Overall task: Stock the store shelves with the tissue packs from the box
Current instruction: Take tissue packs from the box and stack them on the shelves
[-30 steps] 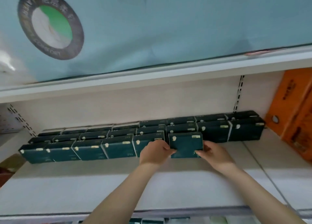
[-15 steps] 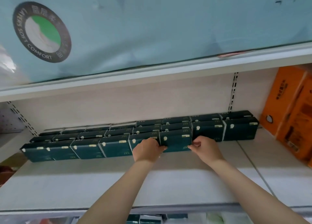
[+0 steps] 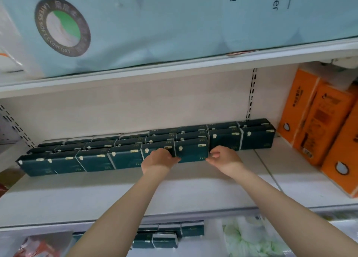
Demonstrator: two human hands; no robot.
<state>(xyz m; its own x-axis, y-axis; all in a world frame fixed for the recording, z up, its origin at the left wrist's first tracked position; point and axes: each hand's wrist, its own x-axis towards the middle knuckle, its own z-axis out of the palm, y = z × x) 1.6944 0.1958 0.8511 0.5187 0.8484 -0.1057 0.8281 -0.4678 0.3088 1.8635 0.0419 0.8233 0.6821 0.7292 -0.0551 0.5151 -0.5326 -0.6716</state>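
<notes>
Both hands are apart, one at each end of a dark green tissue pack [image 3: 191, 150]: the left hand [image 3: 157, 158] has fingers curled over its left edge, the right hand [image 3: 222, 157] has curled fingers at its lower right corner. The pack stands between them, in line with the front row of packs [image 3: 93, 159] that runs off to the left. It is likely light and soft-wrapped with a slick film, so it will dent if squeezed; hold it by the short ends, as now. The shelf [image 3: 174, 189] toward the wrists is flat, pale and smooth, so packs should slide on it. Orange packs [image 3: 319, 125] sit beyond the right hand, and a pale blue roll pack [image 3: 155, 24] is on the shelf above. Spare packs [image 3: 170, 235] lie below the forearms.
</notes>
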